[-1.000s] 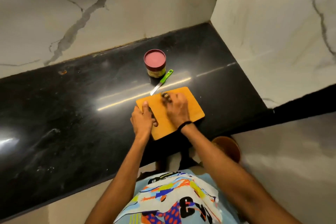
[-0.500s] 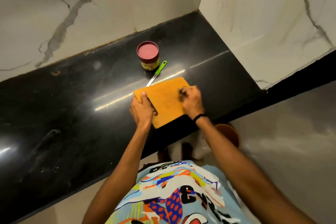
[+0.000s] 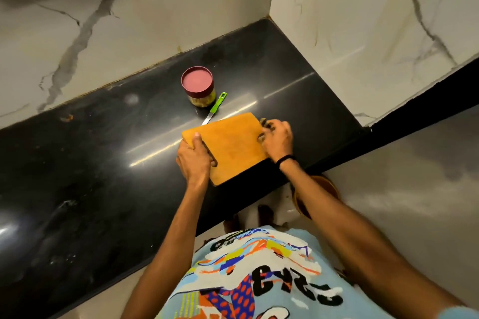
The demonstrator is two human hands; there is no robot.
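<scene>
the orange cutting board (image 3: 233,145) lies on the black countertop (image 3: 103,163), close to its front edge. its long axis runs from the person's left to their right, with the right end angled a little away toward the corner of the marble wall (image 3: 129,21). the end with the handle slot points left.

the left hand (image 3: 193,160) grips that slotted end: the thumb (image 3: 196,138) is flat on top and the fingers are curled under, with one fingertip showing through the slot. the right hand (image 3: 278,140) is at the board's far right corner, its fingers curled tight round some small dark pieces (image 3: 263,122) right at the edge. they are too small to tell what they are.

just beyond the far edge lies a knife (image 3: 213,109), its green handle pointing away and to the right, its blade tip reaching the board's rim. beside the handle stands a jar (image 3: 198,85), upright, with its red lid on; through the clear wall shows something yellowish green.

down on the floor, below the counter's front edge, sits a brown bowl (image 3: 328,185), mostly hidden behind the right forearm, so what it holds can't be told.
</scene>
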